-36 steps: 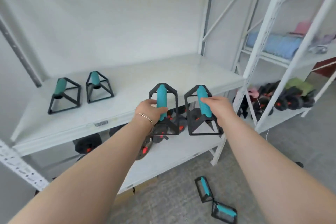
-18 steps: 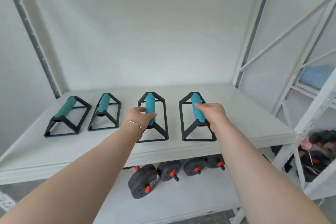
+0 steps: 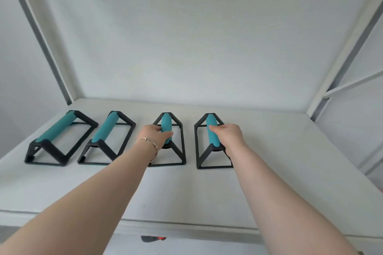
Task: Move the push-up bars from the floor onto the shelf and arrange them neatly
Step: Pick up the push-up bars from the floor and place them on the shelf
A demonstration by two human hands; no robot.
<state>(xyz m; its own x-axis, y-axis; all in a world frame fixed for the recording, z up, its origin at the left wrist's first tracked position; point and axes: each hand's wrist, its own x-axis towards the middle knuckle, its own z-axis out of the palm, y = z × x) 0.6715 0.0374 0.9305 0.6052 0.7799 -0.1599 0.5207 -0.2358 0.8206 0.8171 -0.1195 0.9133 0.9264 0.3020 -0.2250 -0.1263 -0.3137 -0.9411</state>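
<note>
Four push-up bars are standing in a row on the white shelf (image 3: 269, 172), all upright on their black frames. The left hand (image 3: 154, 137), wearing a thin bracelet (image 3: 148, 147), is gripping the teal handle of the third bar (image 3: 165, 123) counting from the shelf's left end. The right hand (image 3: 227, 137) is wrapping closed around the handle of the fourth bar (image 3: 211, 130). The first bar (image 3: 57, 130) and second bar (image 3: 105, 129) are sitting untouched toward the shelf's left end.

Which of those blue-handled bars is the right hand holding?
Look at the white shelf, where four push-up bars stand in a row. It is the rightmost bar, the only one with the right hand closed on its teal grip.
</note>
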